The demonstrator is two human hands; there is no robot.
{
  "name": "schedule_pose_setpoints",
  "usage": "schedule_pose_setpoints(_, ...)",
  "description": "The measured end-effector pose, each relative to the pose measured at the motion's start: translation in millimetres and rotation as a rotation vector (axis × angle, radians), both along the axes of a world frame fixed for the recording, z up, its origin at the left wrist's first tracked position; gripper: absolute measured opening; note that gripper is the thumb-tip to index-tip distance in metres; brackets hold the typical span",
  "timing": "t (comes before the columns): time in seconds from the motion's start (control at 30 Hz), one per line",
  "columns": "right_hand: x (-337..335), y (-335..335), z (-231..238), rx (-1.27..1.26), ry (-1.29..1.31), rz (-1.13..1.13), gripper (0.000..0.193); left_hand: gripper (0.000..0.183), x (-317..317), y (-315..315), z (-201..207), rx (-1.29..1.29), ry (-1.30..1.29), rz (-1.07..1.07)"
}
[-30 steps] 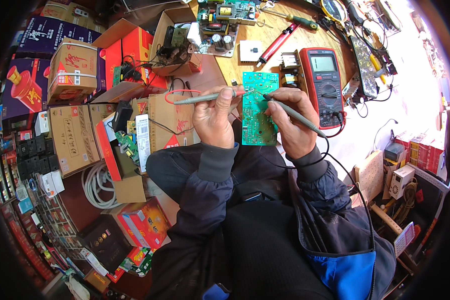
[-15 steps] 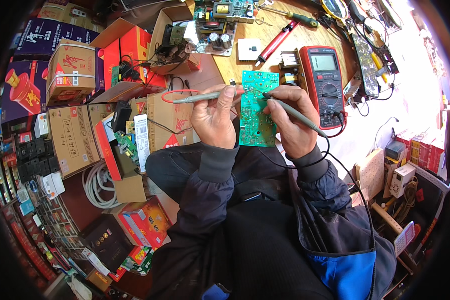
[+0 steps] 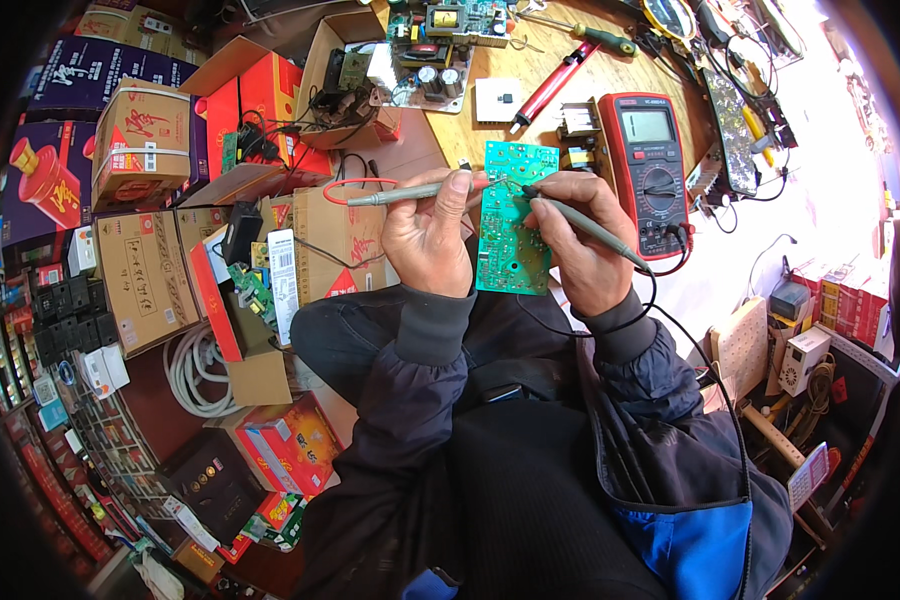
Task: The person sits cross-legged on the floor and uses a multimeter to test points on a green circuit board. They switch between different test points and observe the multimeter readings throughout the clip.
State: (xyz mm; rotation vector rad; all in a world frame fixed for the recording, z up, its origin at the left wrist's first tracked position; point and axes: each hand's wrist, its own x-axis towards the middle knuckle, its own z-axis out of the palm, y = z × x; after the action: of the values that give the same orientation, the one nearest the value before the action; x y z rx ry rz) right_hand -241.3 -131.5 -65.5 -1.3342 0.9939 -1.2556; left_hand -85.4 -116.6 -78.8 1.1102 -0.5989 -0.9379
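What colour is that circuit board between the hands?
The circuit board is green; it shows best in the head view.

The right hand (image 3: 588,268) covers part of the right edge of the green circuit board (image 3: 510,255). Most fingers of the left hand (image 3: 428,248) are out of sight; whether they support the board cannot be determined. The left hand's grip hides a section of the red-tipped probe (image 3: 398,195). Contact between that tip, or the tip of the black-tipped probe (image 3: 592,229), and individual solder points is too small to confirm. Dial markings on the multimeter (image 3: 652,155) are too fine to resolve. The upper edge cuts off a second circuit board (image 3: 438,62); the lower edge cuts off the jacket (image 3: 395,425).
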Motion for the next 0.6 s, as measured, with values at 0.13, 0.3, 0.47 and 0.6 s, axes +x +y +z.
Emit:
schedule_pose_setpoints(0.13, -0.2, -1.0, -0.5, 0.01, -0.006, 0.012, 0.015, 0.019, 0.0, 0.5, 0.8, 0.009, 0.005, -0.003)
schedule_pose_setpoints(0.3, -0.6, -0.7, 0.0, 0.024, 0.002, 0.012, 0.015, 0.018, 0.0, -0.7, 0.4, -0.006, 0.013, -0.003)
schedule_pose_setpoints(0.47, -0.9, -1.4, 0.5, 0.023, 0.006, 0.015, 0.014, 0.018, 0.1, 0.0, 1.7, -0.01, 0.023, -0.009)
schedule_pose_setpoints(0.6, -1.5, -1.9, 0.7, 0.026, 0.004, 0.02, 0.014, 0.019, 0.1, 0.0, 2.4, 0.009, 0.008, -0.009)
